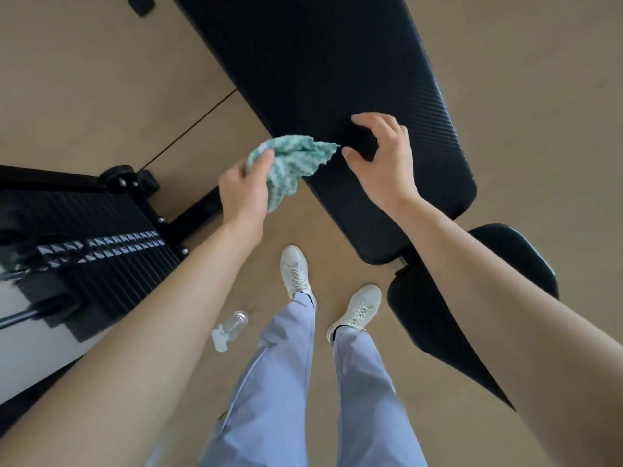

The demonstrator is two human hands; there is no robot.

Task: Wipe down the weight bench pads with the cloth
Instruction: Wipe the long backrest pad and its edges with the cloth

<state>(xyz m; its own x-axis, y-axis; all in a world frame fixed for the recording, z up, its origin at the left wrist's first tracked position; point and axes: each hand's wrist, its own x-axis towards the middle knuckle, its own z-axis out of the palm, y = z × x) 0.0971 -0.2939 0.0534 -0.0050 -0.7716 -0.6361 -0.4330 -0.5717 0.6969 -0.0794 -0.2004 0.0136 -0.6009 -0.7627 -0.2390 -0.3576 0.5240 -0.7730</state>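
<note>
The long black back pad [320, 79] of the weight bench runs from the top centre down to the right. Its shorter seat pad [435, 325] lies below it, partly behind my right forearm. My left hand [244, 193] grips a bunched green-and-white zigzag cloth [290, 163] at the pad's left edge. One corner of the cloth points right, onto the pad. My right hand [384, 160] hovers over the back pad with fingers spread and curled, its thumb tip just beside that cloth corner, holding nothing.
A clear spray bottle [231, 328] lies on the tan floor by my left foot. A black treadmill-like machine [84, 230] with a ribbed deck stands at the left. My white shoes [296, 271] stand between it and the bench.
</note>
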